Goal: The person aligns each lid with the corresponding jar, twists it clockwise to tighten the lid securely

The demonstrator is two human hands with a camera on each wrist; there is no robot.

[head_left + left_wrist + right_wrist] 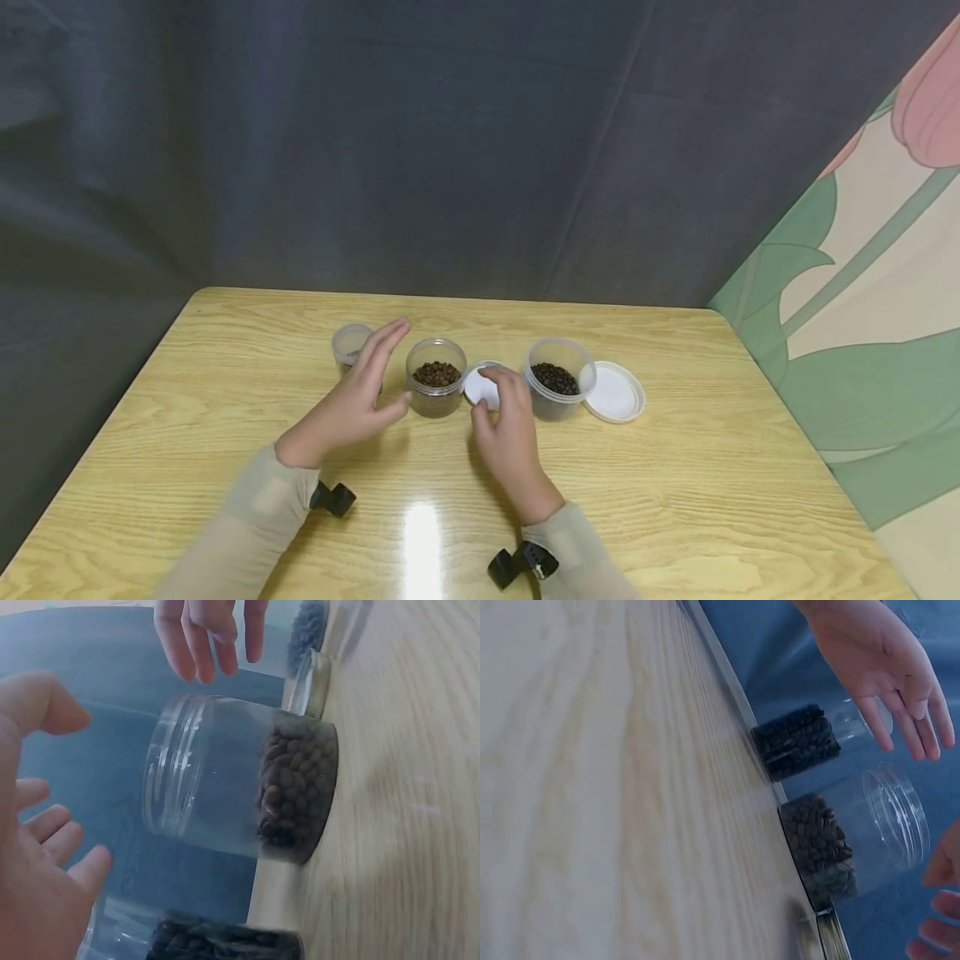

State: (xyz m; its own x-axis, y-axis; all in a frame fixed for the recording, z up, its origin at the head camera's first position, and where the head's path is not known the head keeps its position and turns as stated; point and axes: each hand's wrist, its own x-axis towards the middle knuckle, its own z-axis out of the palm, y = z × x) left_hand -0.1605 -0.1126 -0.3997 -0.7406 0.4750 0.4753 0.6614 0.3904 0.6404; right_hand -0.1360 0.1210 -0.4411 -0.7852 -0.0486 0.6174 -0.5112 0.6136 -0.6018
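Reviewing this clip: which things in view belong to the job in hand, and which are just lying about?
Likely in the job, being nearest both hovering grips:
open jar of brown beans, between left grip and right grip
gold-rimmed lid beside it

Probably just about:
small jar
tub of dark beans
large white lid
dark curtain

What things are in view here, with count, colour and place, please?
Small jar: 1, clear, dark beans inside, leftmost
Wide jar: 1, clear, brown beans inside, between small jar and tub
Tub: 1, translucent, dark beans inside, rightmost
Lids: 2, white, one between wide jar and tub, one right of tub
Table: 1, yellowish wood, underneath
Curtain: 1, dark blue, behind
Painted wall: 1, pink, green, cream, far right
Wrist cameras: 2, black, on wrists
Sleeves: 2, beige, on forearms
Hands: 2, bare, above table
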